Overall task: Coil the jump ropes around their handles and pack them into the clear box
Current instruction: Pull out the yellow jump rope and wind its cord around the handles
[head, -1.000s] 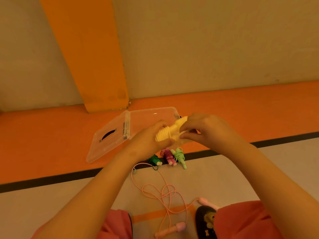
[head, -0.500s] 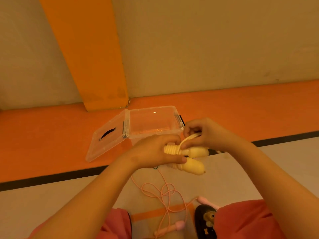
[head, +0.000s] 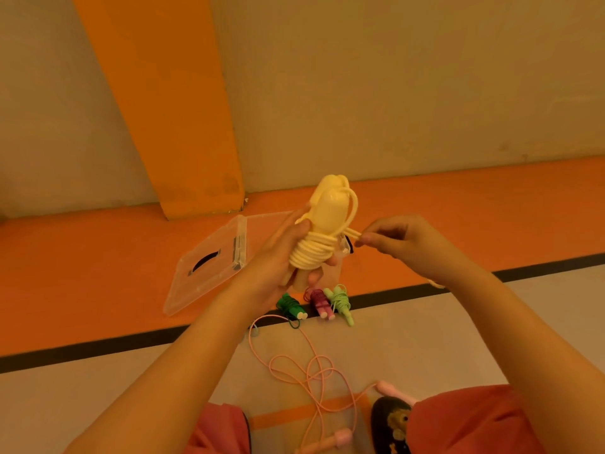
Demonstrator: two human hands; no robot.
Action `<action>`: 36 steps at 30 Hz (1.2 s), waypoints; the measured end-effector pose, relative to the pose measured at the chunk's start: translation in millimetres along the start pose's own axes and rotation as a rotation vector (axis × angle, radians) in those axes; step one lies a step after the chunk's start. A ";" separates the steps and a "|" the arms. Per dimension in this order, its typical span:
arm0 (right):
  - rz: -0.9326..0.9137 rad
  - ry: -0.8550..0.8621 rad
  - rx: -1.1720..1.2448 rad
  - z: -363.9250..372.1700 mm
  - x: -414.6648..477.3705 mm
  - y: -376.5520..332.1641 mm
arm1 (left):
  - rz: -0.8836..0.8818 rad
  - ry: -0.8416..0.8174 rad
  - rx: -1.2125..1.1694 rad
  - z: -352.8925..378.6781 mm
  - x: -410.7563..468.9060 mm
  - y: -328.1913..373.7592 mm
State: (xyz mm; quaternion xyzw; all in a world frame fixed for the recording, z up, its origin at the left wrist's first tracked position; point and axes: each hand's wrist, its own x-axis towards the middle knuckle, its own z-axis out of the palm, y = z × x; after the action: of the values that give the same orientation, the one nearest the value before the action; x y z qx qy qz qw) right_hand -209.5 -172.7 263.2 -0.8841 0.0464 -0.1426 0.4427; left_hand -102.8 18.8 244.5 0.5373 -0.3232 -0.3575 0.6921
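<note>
Three wound ropes, the dark green rope [head: 289, 305], the magenta rope [head: 318, 301] and the light green rope [head: 340, 301], lie side by side on the black line [head: 98, 345], just in front of the clear box [head: 262, 224], coiled but not yet packed. The box stands with its lid [head: 206, 267] swung open to the left; the part of it that shows holds no rope, though the hands hide much of it. A fourth, the yellow jump rope [head: 327, 221], is raised in front of the box: the left hand [head: 278, 257] is wrapped round its two paired handles and the stack of turns already on them, while the right hand [head: 399, 240] pinches the last bit of cord between thumb and forefinger, just beside the coil. That one looks nearly finished, with only the end to tuck. The pink rope [head: 314, 375] sprawls loose on the pale floor [head: 98, 381] near the person's knees, wholly unwound, so one full coiling and all the packing appear to remain. Beyond the line runs an orange band [head: 82, 257] of flooring, then a beige wall [head: 425, 93] crossed by a slanting orange stripe [head: 170, 109].
</note>
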 end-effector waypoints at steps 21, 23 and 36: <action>-0.006 0.045 -0.483 4.8 -3.5 -8.3 | -0.111 0.475 0.146 -30.0 15.5 -29.9; -0.002 0.119 -0.353 1.1 -5.5 -10.4 | -0.125 0.539 0.200 -36.0 17.5 -31.1; -0.177 0.084 0.429 8.7 -5.3 -15.1 | -0.187 0.306 0.537 -23.7 15.7 -43.9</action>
State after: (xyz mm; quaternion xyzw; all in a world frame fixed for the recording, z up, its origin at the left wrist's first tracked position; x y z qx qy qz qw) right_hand -212.7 -155.7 269.1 -0.7636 -0.0443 -0.2244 0.6038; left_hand -81.2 10.4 197.7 0.7757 -0.2475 -0.2364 0.5303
